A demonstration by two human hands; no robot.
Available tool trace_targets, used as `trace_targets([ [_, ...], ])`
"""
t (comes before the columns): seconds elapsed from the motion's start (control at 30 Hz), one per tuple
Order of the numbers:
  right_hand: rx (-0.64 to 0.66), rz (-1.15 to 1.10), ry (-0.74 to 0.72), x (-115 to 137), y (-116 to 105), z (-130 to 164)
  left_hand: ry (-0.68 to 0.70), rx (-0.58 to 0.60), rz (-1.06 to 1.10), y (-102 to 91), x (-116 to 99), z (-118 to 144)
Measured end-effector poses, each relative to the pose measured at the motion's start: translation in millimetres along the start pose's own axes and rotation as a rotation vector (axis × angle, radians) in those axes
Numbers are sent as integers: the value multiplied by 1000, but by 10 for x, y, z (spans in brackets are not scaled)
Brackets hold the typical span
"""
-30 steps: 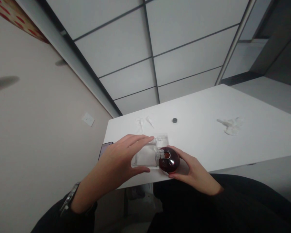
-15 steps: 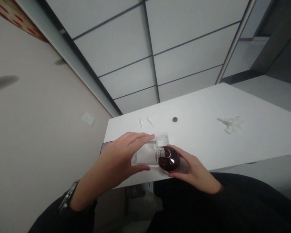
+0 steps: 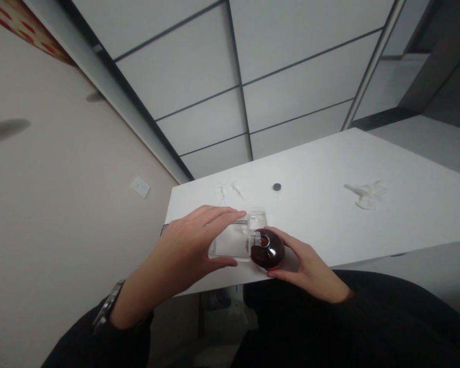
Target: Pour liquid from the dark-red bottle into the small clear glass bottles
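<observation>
My left hand (image 3: 189, 244) is wrapped round a clear square bottle (image 3: 232, 244), which lies tipped on its side with its threaded neck pointing right. That neck reaches the open mouth of a dark reddish-brown round bottle (image 3: 273, 257). Thumb and fingers of my right hand (image 3: 310, 266) grip the brown bottle from the right, close to the table's front edge. Clear liquid seems to sit inside the square bottle; whether any is flowing I cannot tell. Just behind the bottles stands another clear container (image 3: 258, 217), partly hidden.
On the white table (image 3: 314, 204) lie a small dark cap (image 3: 277, 187), two whitish pump tops (image 3: 236, 189) and a crumpled tissue (image 3: 368, 195). A dark-edged item (image 3: 163, 229) shows behind my left hand. Wall at left, panelled doors behind.
Both hands keep their grips, and the two bottles stay mouth to mouth. The view has shifted very slightly.
</observation>
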State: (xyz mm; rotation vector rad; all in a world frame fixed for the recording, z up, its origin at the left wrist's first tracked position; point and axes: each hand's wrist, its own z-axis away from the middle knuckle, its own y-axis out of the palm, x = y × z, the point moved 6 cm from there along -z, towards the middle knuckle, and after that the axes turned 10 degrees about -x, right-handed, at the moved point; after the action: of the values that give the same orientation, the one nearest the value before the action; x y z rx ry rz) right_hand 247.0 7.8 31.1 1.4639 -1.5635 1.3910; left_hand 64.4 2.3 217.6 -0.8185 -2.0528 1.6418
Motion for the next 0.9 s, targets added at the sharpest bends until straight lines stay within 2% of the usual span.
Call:
trace_targets([
  [0.9, -4, -6, -3, 20, -5, -8, 31, 14, -2, -14, -25, -26],
])
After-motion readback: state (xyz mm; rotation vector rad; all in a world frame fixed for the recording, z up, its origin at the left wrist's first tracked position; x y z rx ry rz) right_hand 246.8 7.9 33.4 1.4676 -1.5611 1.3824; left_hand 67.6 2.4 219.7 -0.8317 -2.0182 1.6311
